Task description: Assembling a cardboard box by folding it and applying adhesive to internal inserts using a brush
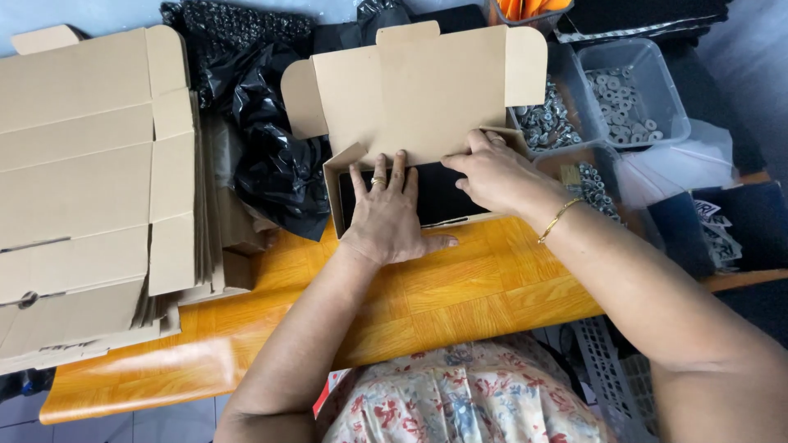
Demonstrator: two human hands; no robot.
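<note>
Flat cartons [86, 189]: stacked at far left of tabletop [460, 287], unfolded, well apart from both hands.
Black bags [267, 123]: crumpled between stack and box, touching box's left wall.
Box [427, 156]: open cardboard mailer, centre, at far edge of tabletop; lid flap standing up on far side; long axis running left to right.
Black item [443, 193]: lying flat inside box, long axis matching the box's, partly covered by both hands.
Left hand [387, 215]: flat, fingers spread, palm down, pressing on near-left part of black item; ring on one finger; wrist over near wall.
Right hand [491, 174]: reaching in from right, fingers curled over box's far-right corner, fingertips touching base of lid flap; whether pinching cardboard or just pushing on it, unclear; bracelet on wrist.
Key relation: box directly ahead of both hands, far of the body; left hand nearer to item's middle, right hand nearer to flap.
Bins [624, 90]: clear plastic, far right, holding metal washers, just beside box's right end.
</note>
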